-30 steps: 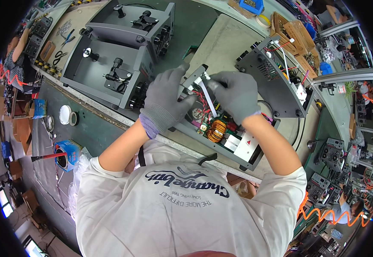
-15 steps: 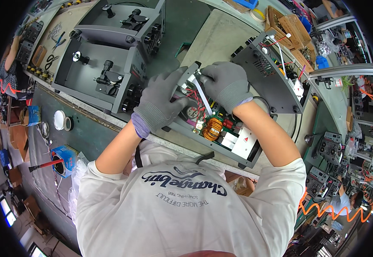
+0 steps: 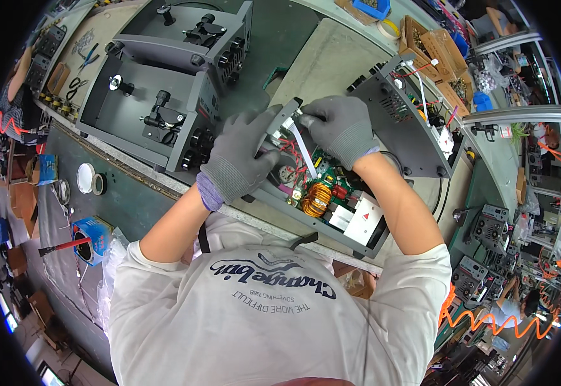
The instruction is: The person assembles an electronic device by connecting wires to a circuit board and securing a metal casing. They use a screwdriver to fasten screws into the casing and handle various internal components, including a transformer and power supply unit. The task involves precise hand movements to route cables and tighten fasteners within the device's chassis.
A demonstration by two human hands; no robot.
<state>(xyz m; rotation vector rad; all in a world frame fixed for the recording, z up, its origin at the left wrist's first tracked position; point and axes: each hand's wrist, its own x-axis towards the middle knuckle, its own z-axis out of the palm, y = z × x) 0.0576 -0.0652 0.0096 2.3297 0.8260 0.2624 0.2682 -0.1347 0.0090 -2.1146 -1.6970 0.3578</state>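
Note:
An open grey metal machine housing (image 3: pixel 324 229) lies in front of me, with a green circuit board, a copper coil (image 3: pixel 316 201) and red parts inside. My left hand (image 3: pixel 240 154), in a grey glove, grips the dark front panel (image 3: pixel 283 121) at the housing's far end, fingers along its outer face and thumb on the inner side. At the panel's upper edge, my right hand (image 3: pixel 341 127), also gloved, has thumb and forefinger pinched together; what is between them is too small to make out. A white flat cable (image 3: pixel 303 149) runs from the panel down to the board.
Two grey machine cases (image 3: pixel 142 109) with black knobs stand at the left. To the right, another opened machine (image 3: pixel 406 116) has wires sticking out. Cardboard boxes of small parts (image 3: pixel 422 42) sit far right. A blue can (image 3: pixel 93 239) with a red-handled brush is at lower left.
The view has shifted slightly. Both hands stay at the front panel, with the right fingertips still pinched at its upper edge.

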